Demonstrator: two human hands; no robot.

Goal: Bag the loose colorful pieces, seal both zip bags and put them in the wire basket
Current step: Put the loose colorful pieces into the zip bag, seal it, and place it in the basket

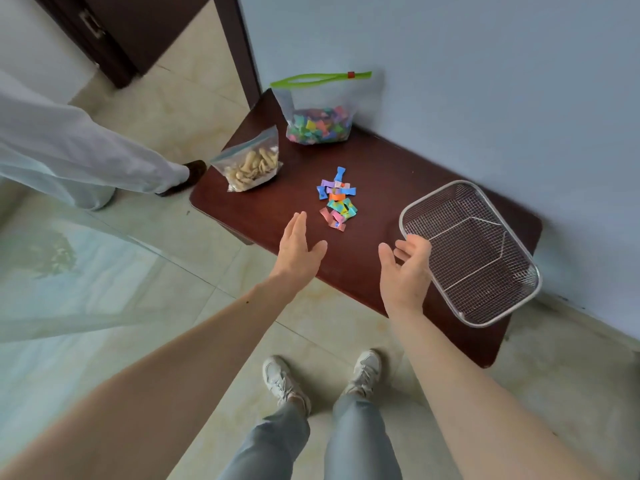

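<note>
A small heap of loose colorful pieces (337, 198) lies in the middle of the dark wooden table (388, 168). Behind it a clear zip bag with a green slider top (320, 109) stands upright against the wall, its mouth gaping, part-filled with the same pieces. A smaller zip bag of peanuts (250, 161) stands at the table's left corner. The wire basket (469, 251) rests empty on the right. My left hand (298, 245) hovers open just short of the heap. My right hand (407, 268) is open too, beside the basket's near-left rim.
The table stands against a pale blue wall (485, 81). Another person's leg in white trousers (86, 157) and a dark shoe (194, 169) stand on the tiled floor left of the table. My own feet (325, 375) are below the table's front edge.
</note>
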